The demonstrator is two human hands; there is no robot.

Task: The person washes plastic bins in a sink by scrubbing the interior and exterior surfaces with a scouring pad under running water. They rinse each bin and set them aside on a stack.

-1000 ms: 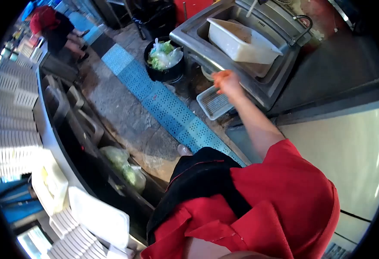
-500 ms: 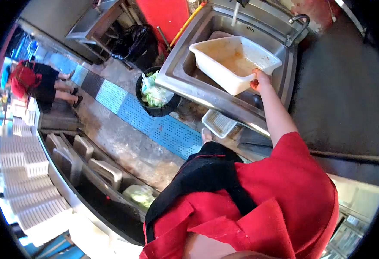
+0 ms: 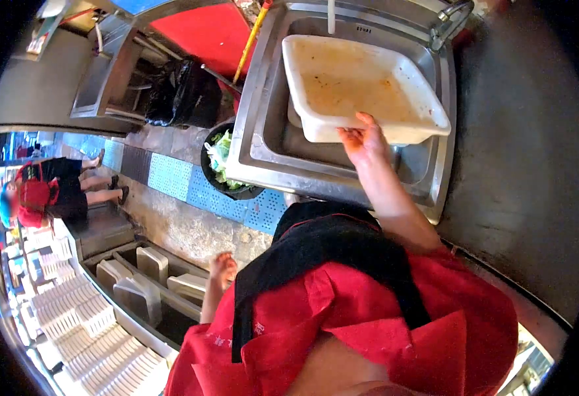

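Note:
My right hand [image 3: 366, 140] is closed on the near rim of a white plastic tub [image 3: 312, 125], its thumb over the edge. Orange-brown residue and dark specks cover the tub's inside. It sits tilted over the steel sink [image 3: 253, 142], overlapping most of the basin. A thin stream of water [image 3: 331, 16] falls behind the tub's far wall. My left hand [image 3: 222, 267] hangs at my left side, fingers loosely curled and apart, with nothing in it, near the bins of white trays.
A black bin [image 3: 237, 193] of leafy scraps stands left of the sink, beside blue floor mats [image 3: 169, 175]. Stacked white trays [image 3: 115, 353] line the lower left. Another person in red [image 3: 35, 191] stands further off. A faucet [image 3: 454, 16] rises at the sink's back right.
The tub has turned and tipped, its inside facing me more, and my right hand has moved left along its rim. My left hand has come into view. The head view has shifted.

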